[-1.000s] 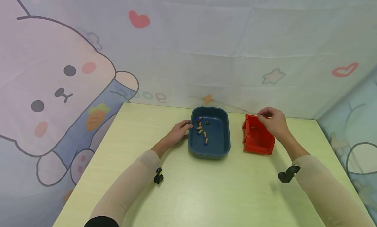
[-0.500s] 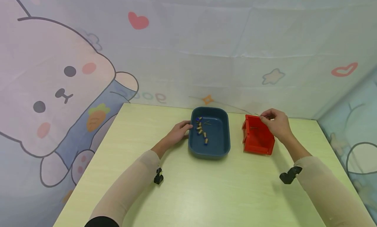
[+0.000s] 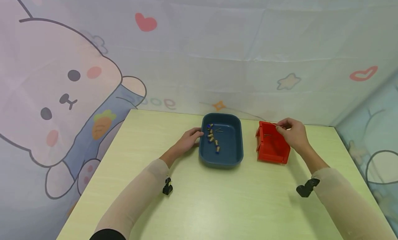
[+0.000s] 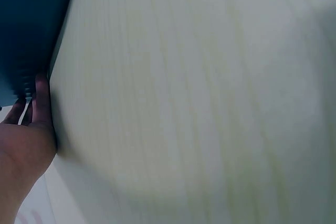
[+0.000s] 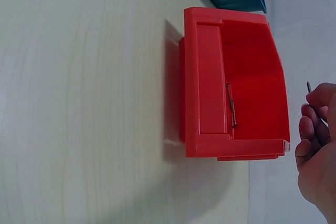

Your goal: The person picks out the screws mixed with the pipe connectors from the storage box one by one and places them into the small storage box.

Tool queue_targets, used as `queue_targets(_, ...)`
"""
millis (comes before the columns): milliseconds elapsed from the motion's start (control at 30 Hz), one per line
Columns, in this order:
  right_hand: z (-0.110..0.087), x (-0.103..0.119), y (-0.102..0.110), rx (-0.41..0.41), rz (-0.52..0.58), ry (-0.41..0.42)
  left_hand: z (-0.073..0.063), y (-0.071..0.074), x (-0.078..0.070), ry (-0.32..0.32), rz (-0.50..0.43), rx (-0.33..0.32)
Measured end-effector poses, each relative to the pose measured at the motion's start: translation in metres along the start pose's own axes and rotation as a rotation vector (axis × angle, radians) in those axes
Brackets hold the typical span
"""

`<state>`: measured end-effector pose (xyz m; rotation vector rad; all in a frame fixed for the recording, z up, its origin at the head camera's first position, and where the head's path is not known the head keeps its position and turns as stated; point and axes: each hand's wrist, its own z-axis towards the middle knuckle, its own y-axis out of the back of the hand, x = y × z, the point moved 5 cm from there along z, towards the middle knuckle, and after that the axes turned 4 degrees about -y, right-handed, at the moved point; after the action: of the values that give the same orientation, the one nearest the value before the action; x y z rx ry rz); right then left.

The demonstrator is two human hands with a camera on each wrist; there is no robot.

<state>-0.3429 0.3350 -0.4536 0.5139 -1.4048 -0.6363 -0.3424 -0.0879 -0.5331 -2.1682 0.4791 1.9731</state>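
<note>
My left hand [image 3: 187, 139] holds the left side of a dark blue plastic tub [image 3: 230, 158], a fingertip at its rim and other fingers along the outer wall in the left wrist view. In the tub lie several small brass-coloured fittings [image 3: 211, 139] with blue ends, and thin screws [image 3: 219, 131]. Over the back right of a red plastic bin [image 3: 273, 158], my right hand [image 3: 293, 134] pinches a thin screw [image 5: 308, 86], its tip jutting past the fingers in the right wrist view. More thin screws [image 5: 232, 107] lie inside the red bin.
Both containers stand near the back edge of a pale wooden table [image 3: 205, 205], a gap between them. A printed cloth [image 3: 192, 43] hangs behind. A dark cable loop [image 3: 370, 164] shows at the right. Small black devices [image 3: 167, 187] sit at both wrists.
My right hand has shifted slightly right and toward me, with the screw now overlapping the red bin's back rim. The left hand and tub stay still.
</note>
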Motion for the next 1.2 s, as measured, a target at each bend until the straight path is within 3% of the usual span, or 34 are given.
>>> queue_targets(600,-0.010,-0.011,-0.005,0.025,-0.013,-0.030,0.000,0.000,0.001,0.007,0.015,-0.012)
queue_targets(1200,-0.014,-0.013,-0.011,0.007,-0.019,-0.001,-0.001,-0.001,-0.002,0.002,0.013,-0.016)
